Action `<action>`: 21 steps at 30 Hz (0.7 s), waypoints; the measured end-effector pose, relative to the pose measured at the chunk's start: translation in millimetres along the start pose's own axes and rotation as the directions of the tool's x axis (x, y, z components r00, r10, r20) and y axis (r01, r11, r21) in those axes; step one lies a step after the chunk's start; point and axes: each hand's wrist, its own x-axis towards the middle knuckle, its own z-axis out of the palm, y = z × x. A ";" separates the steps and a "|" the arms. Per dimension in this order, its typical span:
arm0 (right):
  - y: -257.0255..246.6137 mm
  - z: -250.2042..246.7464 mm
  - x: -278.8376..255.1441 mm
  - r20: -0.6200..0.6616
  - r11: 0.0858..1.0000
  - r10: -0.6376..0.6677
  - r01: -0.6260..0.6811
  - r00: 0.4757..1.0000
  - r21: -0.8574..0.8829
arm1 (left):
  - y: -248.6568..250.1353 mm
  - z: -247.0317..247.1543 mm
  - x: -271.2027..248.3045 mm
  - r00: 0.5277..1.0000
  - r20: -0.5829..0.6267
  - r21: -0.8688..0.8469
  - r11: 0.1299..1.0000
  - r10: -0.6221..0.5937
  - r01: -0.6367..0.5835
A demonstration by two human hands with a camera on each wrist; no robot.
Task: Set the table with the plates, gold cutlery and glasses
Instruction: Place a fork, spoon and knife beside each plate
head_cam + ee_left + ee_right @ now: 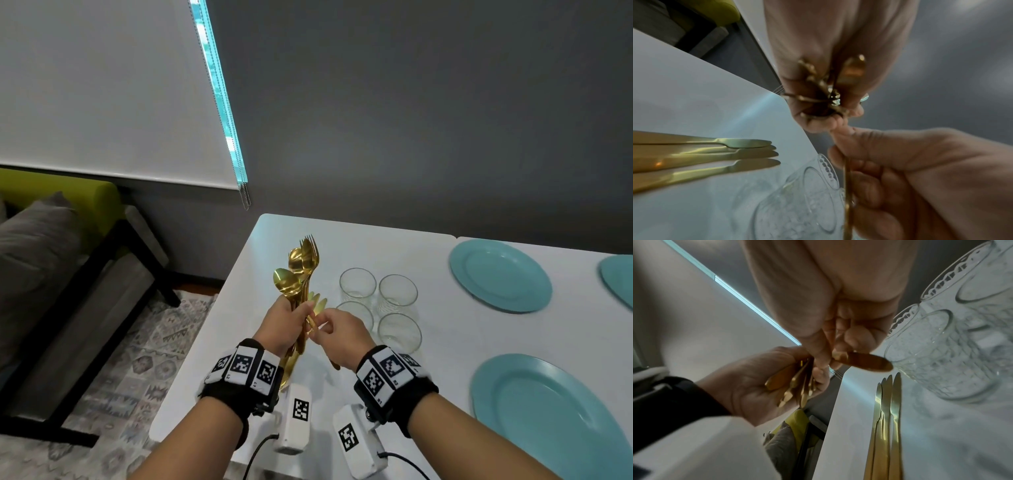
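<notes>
Head view | left hand [286, 320] clamps upright gold cutlery bundle [301, 274] | right hand [339, 334], at 3 o'clock, pinches one handle [312, 323].

White table [445, 342] — plates [500, 274], glasses [397, 291], knives [705, 155]

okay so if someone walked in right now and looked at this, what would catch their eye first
Most likely the bundle of gold spoons and forks, held upright in the left hand above the white table's left edge, while the right hand pinches one piece out of it. Next, four clear glasses clustered just right of the hands, and the teal plates farther right.
</notes>
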 end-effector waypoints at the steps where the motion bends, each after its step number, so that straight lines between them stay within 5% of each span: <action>1: 1.1 -1.2 -1.2 -0.005 1.000 -0.008 0.008 1.000 -0.007 | 2.7 2.1 -1.7 1.000 0.007 -0.010 1.000 0.014 -0.014; 12: 26.7 -56.0 -30.3 -0.201 0.997 -0.033 0.047 0.979 0.065 | 34.9 52.9 -7.9 0.990 0.133 -0.111 0.993 0.043 -0.028; 17: 66.2 -105.8 -43.0 -0.388 0.976 0.102 -0.016 0.916 0.217 | 51.3 85.4 -17.7 0.983 0.179 -0.143 0.990 0.029 -0.003; 21: 117.5 -152.0 -53.1 -0.384 0.953 0.245 -0.148 0.890 0.265 | 63.6 121.7 -30.5 0.973 0.230 -0.185 0.983 0.028 0.015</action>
